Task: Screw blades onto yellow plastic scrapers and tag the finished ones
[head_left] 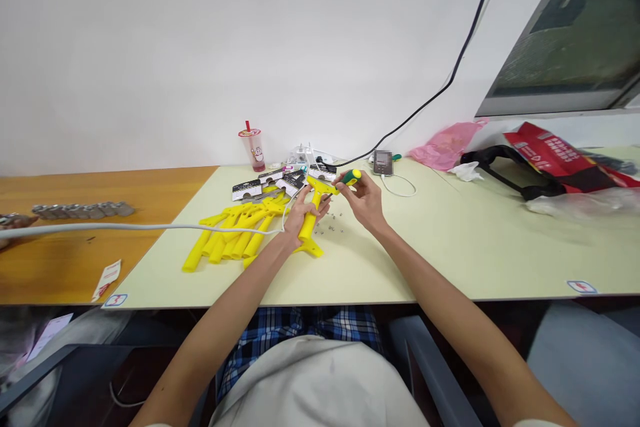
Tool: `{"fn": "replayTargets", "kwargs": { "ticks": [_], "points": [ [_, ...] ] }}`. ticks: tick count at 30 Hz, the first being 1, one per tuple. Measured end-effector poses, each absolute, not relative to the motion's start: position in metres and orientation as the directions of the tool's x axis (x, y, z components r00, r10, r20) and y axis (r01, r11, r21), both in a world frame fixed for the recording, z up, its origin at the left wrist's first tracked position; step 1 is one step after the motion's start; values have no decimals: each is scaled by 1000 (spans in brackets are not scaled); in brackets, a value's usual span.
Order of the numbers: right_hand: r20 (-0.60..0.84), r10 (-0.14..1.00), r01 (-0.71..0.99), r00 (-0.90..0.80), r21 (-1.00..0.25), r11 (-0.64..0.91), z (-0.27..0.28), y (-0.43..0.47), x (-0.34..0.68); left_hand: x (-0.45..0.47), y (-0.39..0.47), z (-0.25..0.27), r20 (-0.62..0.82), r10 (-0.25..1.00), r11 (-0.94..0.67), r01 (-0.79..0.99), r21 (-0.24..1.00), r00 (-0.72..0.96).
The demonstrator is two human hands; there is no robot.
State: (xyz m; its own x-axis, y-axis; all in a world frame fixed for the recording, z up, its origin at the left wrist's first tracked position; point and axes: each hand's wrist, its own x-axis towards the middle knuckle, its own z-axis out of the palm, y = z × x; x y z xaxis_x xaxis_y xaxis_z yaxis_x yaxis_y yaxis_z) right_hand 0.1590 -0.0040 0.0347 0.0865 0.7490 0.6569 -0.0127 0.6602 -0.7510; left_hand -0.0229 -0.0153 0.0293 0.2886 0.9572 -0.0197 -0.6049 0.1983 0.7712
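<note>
Left hand (299, 215): fingers wrapped around 1 yellow, T-shaped plastic handle (311, 217), held tilted above the pale green tabletop (450, 240), its crosspiece uppermost; right hand (366, 201): thumb and fingers clamped on a screwdriver with a green-and-yellow grip (351, 177), its shaft angled toward that crosspiece; tip contact could not be told.

Progress, as judged: work on the held piece appeared under way, not finished; small, shiny metal bits (341, 231) lay loose just beside the hands, so some seemed unused; a heap of matching yellow plastic handles (235, 233) lay to the left, and at least 1 more yellow piece (313, 248) lay below the left hand; which of these were done could not be told; flat black-and-white cards (247, 190) lay behind the heap.
</note>
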Motion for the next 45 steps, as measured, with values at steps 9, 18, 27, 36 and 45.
{"fn": "replayTargets", "kwargs": {
  "ticks": [9,18,27,36,45],
  "points": [
    [658,727,25,198,-744,667,38,-3,163,-26,-15,30,-69,952,237,-580,779,297],
    [634,685,85,359,-753,652,36,8,171,-38,-1,30,-179,957,279,-549,788,229],
    [619,693,41,371,-756,653,34,13,174,-64,13,50,-188,930,284,-290,914,316],
    [621,705,61,342,-764,643,28,21,178,-68,33,41,-261,850,265,58,963,457],
    [625,732,60,273,-770,635,26,20,177,-70,31,30,-240,844,222,96,970,479]
  ]
}}
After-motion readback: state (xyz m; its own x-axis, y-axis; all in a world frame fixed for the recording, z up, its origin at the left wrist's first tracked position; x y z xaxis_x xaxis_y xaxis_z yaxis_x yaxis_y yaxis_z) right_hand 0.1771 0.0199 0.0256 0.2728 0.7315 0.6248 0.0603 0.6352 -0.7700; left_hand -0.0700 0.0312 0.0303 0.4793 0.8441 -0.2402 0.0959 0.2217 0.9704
